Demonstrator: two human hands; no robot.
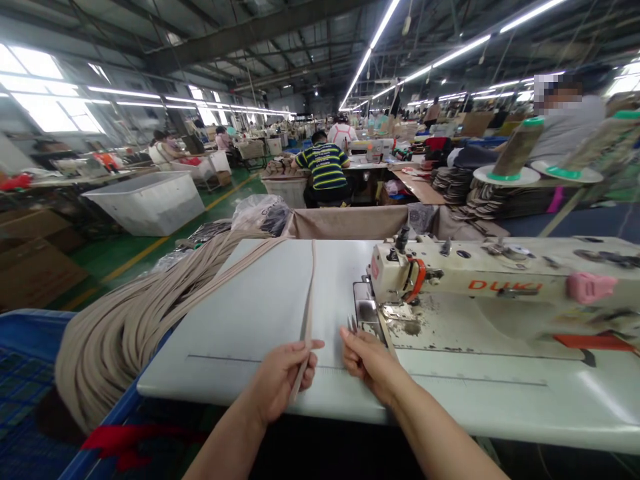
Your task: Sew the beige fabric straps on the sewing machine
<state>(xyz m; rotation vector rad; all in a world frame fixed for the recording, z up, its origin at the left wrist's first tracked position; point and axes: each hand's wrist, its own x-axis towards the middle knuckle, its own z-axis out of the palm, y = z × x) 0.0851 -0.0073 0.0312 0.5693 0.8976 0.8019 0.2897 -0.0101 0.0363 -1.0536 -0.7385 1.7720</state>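
Observation:
My left hand (285,373) is closed on a narrow beige fabric strip (309,303) near the table's front edge. The strip runs away from me over the white sewing table (250,313) to its far edge, and its short end pokes out below my fingers. To the right, my right hand (367,360) is wrapped round small thread snips (352,325), whose pointed metal blades show past the fingertips. The handles are hidden in the palm. Just beyond that hand stands the sewing machine (405,273), its needle area apart from the strip.
A thick bundle of beige strips (125,333) hangs over the table's left side by a blue crate (35,327). Thread cones (520,150) stand at the right rear. A co-worker in a striped shirt (323,167) sits ahead. A white bin (150,200) stands at left.

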